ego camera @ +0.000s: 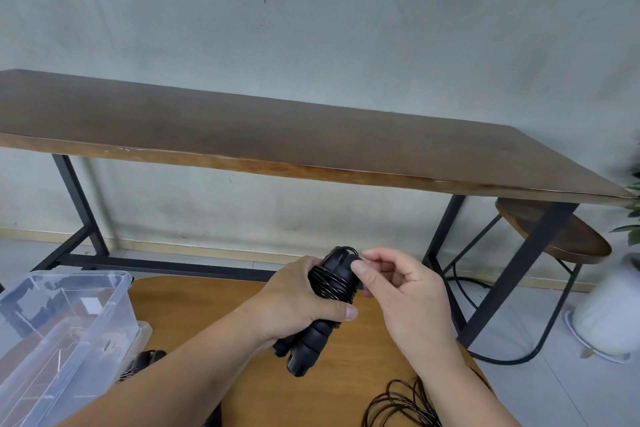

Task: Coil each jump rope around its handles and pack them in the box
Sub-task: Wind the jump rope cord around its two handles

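The jump rope (329,291) is black, its thin cord wound in tight turns around two ribbed handles held side by side above the wooden surface (194,308). The left hand (298,298) wraps its grip around the bundle, while the right hand (398,281) seems to pinch the cord end at the top. A clear plastic box (52,322) stands to the left.

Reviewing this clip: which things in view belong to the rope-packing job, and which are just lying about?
Part of the job:
- coiled jump rope, gripped by the left hand, its end pinched by the right hand
- clear plastic box
- loose black rope on the low table

Just lying about:
- long wooden bench
- round stool
- white plant pot
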